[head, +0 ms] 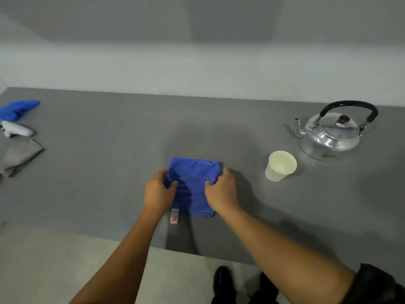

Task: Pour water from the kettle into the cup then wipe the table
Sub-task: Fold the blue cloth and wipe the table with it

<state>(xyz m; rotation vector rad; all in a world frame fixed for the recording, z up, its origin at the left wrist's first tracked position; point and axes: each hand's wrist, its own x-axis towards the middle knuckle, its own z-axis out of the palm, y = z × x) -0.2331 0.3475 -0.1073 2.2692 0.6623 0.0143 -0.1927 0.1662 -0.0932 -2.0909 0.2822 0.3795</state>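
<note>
A folded blue cloth (192,183) lies on the grey table (109,172) near its front edge, a white tag sticking out at its near side. My left hand (158,195) grips the cloth's left edge and my right hand (221,190) grips its right edge. To the right stands a white paper cup (280,166) with water in it. Behind the cup sits a shiny metal kettle (331,134) with a black handle, its spout pointing left.
At the table's far left lie a second blue cloth (19,109), a white handheld device (16,129) and a folded grey cloth (19,156). A pale wall runs behind the table. My dark shoes (223,281) show below the front edge.
</note>
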